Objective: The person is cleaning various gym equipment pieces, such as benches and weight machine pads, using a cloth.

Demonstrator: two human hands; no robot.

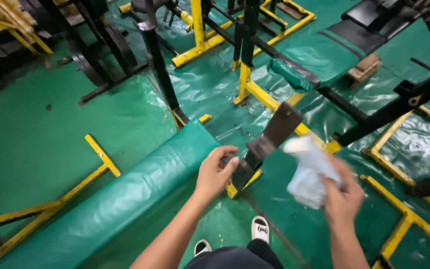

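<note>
Left hand (215,172): grip closed around the lower end of the dark metal bracket (269,142), beside the green padded bench (120,199).
Right hand (342,192): grip pinched on a crumpled white cloth (307,172), right of the bracket.
Cloth: probably light, soft; bunches anywhere.
Bracket: looks stiff, heavy, fixed; hold its flat edges.

Glossy green bench pad (125,199), yellow frame (269,102), white cloth (308,172), black bracket (269,142)

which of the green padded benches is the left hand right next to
The long green bench running to the lower left; the left hand is at its end, the other green pad lies farther back.
</note>
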